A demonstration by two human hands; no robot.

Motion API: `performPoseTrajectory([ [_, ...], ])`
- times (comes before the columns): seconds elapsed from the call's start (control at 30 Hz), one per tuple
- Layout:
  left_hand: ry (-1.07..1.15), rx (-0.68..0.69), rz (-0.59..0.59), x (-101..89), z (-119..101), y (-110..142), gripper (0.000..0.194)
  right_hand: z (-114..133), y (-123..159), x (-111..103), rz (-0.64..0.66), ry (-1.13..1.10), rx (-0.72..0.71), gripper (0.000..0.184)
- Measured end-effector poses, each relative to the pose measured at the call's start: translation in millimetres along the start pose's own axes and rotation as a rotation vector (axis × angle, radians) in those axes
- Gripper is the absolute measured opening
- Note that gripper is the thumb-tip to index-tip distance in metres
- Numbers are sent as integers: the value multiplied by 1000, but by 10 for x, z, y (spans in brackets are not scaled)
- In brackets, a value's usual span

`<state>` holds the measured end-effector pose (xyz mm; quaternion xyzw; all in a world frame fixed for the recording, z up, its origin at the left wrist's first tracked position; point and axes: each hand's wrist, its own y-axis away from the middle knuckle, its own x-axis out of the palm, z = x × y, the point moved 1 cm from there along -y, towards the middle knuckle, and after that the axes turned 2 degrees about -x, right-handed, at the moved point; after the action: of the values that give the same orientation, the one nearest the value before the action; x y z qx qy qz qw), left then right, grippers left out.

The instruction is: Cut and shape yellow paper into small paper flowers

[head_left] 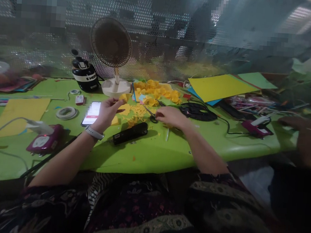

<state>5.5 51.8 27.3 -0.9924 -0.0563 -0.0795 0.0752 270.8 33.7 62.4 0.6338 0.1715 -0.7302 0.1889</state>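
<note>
Green-covered counter (152, 155), torn yellow paper scraps (137, 111) at centre. Your left hand (107, 111), grip pinched on a small yellow paper piece (125, 97), sits far left of them; your right hand (170, 116) grips dark-handled metal scissors (152, 117). Suggest keeping fingertips clear of the blades.

- On the bottle (85, 80), I can read "EN"; the letter after it is not clear to me.
- On the phone (94, 111), the writing is too small for reading.
</note>
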Motion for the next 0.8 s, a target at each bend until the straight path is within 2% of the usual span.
performPoseTrajectory([
  [0.07,-9,2,2,-5,-2,0,27,43,-34,29,79,-44,-73,8],
  [0.17,-29,-7,28,3,1,21,27,77,-36,109,124,-66,-147,13],
  [0.27,-45,-13,58,21,19,47,26,108,-33,210,103,-41,-132,21],
  [0.4,-56,2,77,32,74,45,26,156,-44,305,129,-18,-98,16],
  [0.47,-115,51,36,21,102,28,26,164,-47,320,131,-28,-87,15],
  [0.57,-272,209,-74,1,118,12,22,146,-44,314,113,-77,-73,14],
  [0.63,-336,263,-102,6,110,28,20,123,-42,297,80,-185,-64,13],
  [0.67,-336,243,-85,18,102,44,20,113,-43,286,48,-280,-53,12],
  [0.77,-211,71,21,85,60,129,28,103,-59,270,-79,-734,12,4],
  [0.8,-157,19,43,112,40,165,31,113,-69,276,-117,-907,40,9],
])
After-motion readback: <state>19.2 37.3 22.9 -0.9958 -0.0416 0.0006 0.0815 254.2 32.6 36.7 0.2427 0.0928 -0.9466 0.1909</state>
